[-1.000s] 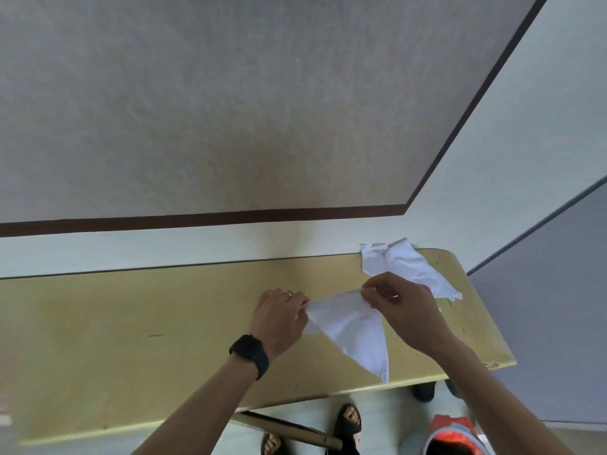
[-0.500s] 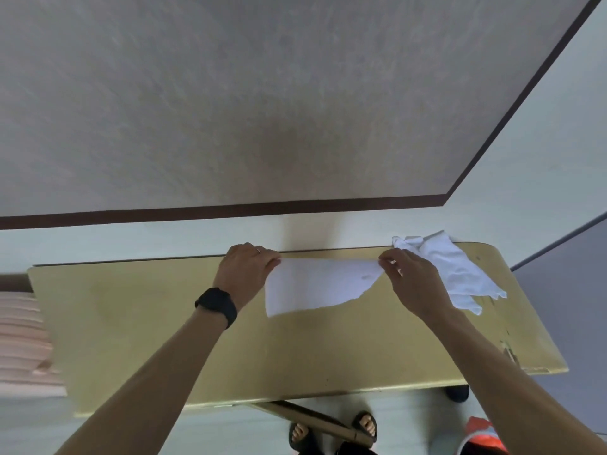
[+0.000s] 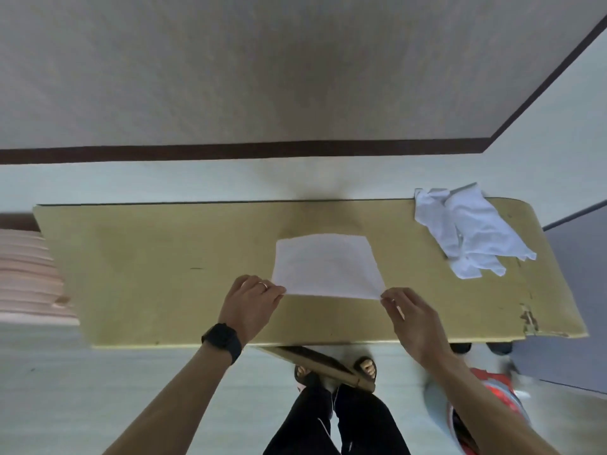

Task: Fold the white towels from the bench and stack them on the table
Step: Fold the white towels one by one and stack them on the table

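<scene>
1. Reached both forearms forward over the near edge of the yellow wooden surface (image 3: 147, 274), one from near-left, one from near-right.
2. Pinched the near-left corner of the flat white towel (image 3: 325, 264) with the left hand (image 3: 251, 300); held knuckles up, fingers curled in toward that corner.
3. Pinched the near-right corner with the right hand (image 3: 410, 315), thumb against forefinger; let the other fingers lie loosely along the near side.
4. Wore a black watch (image 3: 221, 339) on the left wrist and a ring (image 3: 262, 285) on a left finger.
5. Found the flat white towel lying smooth at the middle of the surface, near edge stretched between the two hands, far edge toward the wall.
6. Found a crumpled white heap (image 3: 469, 234) at the far-right of the surface, well apart from the flat white towel, far end poking past the far edge.
7. Counted two hands, one flat towel, one heap, one watch, one ring, two sandalled feet (image 3: 367, 369) under the near edge; could not tell how many towels made up the heap.
8. Noted a pink striped object (image 3: 26, 274) past the left end and a blurred red-and-white object (image 3: 492, 389) on the floor at near-right.
</scene>
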A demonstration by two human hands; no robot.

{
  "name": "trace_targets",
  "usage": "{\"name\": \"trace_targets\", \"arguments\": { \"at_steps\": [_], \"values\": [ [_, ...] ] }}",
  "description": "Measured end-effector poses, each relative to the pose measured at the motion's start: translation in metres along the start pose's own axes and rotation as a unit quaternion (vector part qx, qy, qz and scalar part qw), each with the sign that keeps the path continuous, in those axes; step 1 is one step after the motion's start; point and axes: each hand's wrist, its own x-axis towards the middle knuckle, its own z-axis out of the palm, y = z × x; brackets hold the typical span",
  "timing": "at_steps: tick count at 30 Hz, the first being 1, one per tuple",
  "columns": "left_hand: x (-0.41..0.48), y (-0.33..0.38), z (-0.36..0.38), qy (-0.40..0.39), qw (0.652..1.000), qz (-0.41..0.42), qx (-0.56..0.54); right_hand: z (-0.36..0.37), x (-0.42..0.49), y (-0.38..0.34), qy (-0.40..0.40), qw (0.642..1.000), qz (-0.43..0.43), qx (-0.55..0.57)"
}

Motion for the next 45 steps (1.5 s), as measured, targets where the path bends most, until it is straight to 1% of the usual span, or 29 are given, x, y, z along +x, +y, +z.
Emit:
{"name": "trace_targets", "arguments": {
  "at_steps": [3,5,8,11,13,15,17,19,22,25,29,34,40,45],
  "values": [
    [-0.04,0.017,0.03,-0.112,0.993,-0.039,-0.019,0.025,-0.043,0.017,-0.07,0.997,0.024,-0.006],
    [-0.061,0.028,0.044,-0.166,0.983,-0.065,-0.042,0.036,-0.065,0.024,-0.122,0.99,0.072,-0.008],
    [-0.082,0.04,0.052,-0.2,0.973,-0.089,-0.078,0.041,-0.086,0.026,-0.173,0.976,0.135,-0.01],
    [-0.087,0.038,0.054,-0.213,0.953,-0.151,-0.151,0.04,-0.083,0.029,-0.197,0.967,0.163,0.008],
    [-0.076,0.03,0.054,-0.235,0.925,-0.207,-0.214,0.043,-0.068,0.031,-0.179,0.966,0.18,0.041],
    [-0.057,0.02,0.054,-0.245,0.89,-0.263,-0.282,0.048,-0.047,0.029,-0.132,0.963,0.218,0.089],
    [-0.032,0.012,0.055,-0.211,0.86,-0.314,-0.341,0.054,-0.023,0.027,-0.082,0.949,0.27,0.143],
    [-0.007,0.005,0.062,-0.173,0.846,-0.348,-0.365,0.064,-0.001,0.029,-0.044,0.933,0.309,0.178],
    [0.021,-0.004,0.08,-0.147,0.842,-0.367,-0.368,0.081,0.022,0.037,-0.014,0.92,0.34,0.194],
    [0.036,-0.01,0.099,-0.136,0.838,-0.378,-0.37,0.095,0.033,0.043,0.001,0.914,0.354,0.195],
    [0.037,-0.012,0.112,-0.149,0.844,-0.38,-0.348,0.104,0.038,0.049,0.015,0.911,0.366,0.188],
    [0.037,-0.012,0.121,-0.163,0.851,-0.393,-0.308,0.112,0.045,0.052,0.016,0.923,0.358,0.139],
    [0.04,-0.012,0.127,-0.174,0.868,-0.378,-0.269,0.122,0.045,0.053,0.03,0.94,0.328,0.087],
    [0.041,-0.012,0.128,-0.181,0.881,-0.361,-0.245,0.122,0.037,0.048,0.032,0.94,0.328,0.086]
  ]
}}
